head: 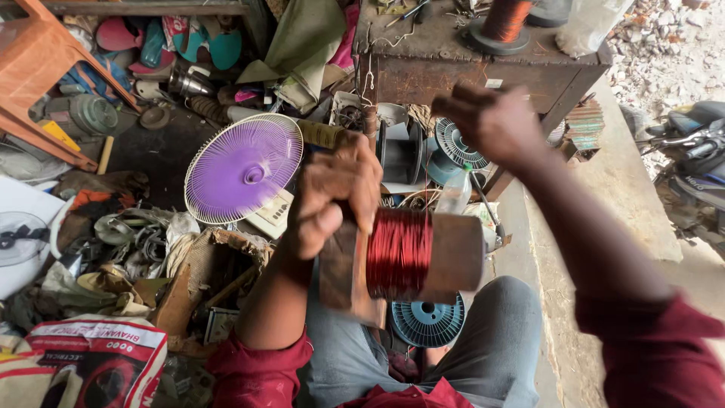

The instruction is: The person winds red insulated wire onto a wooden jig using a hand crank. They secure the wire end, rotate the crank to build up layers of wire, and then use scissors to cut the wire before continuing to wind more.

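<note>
Above the person's lap, the left hand (326, 198) has its fingers clamped on a wooden former (445, 253) partly wound with red wire (399, 253), much bare wood left, while the right hand (492, 121) hovers blurred, grip unclear.

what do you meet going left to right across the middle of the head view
purple fan → left hand → coil of red wire on a wooden former → right hand → parked scooter

The wire spool (400, 253) sits over the person's lap, with the table fan (243, 169) to its left and behind. Beyond the spool stands the counter (483, 75), carrying what seems another wire reel (500, 26); an empty bobbin (428, 322) lies below the spool.
</note>
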